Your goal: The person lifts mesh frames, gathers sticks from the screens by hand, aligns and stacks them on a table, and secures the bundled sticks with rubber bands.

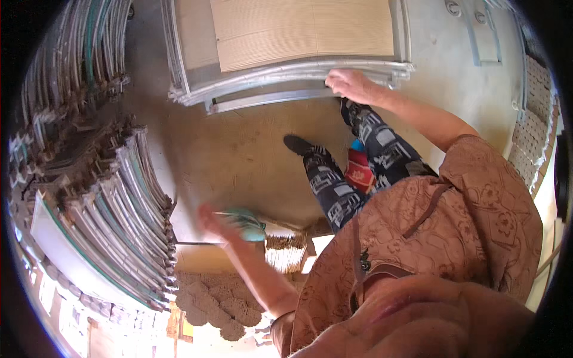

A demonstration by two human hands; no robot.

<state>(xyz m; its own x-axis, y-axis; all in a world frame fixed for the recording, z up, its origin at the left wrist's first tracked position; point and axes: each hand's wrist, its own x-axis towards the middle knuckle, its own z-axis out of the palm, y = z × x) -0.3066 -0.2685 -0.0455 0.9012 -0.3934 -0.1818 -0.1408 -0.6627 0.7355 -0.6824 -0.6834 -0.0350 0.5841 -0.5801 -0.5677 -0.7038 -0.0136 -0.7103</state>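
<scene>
My right hand (353, 86) rests at the near edge of a stack of metal frames (262, 82), its fingers curled over the bars. On the stack lies a wide tan sheet-like layer (304, 33) with fine parallel lines. Off to the left, my left hand (216, 222) is smeared by motion, so its fingers cannot be made out. Close beside it is a teal, rounded object (246, 224), partly blurred. Whether the left hand touches it is not clear.
Many thin framed racks (113, 221) stand packed on the left, with more racks (74, 65) behind. Round brown bundles (221, 301) sit at the lower left, near a bundle of pale sticks (285, 253). A red cloth-like item (359, 170) shows between my legs. Perforated blocks (530, 125) line the right.
</scene>
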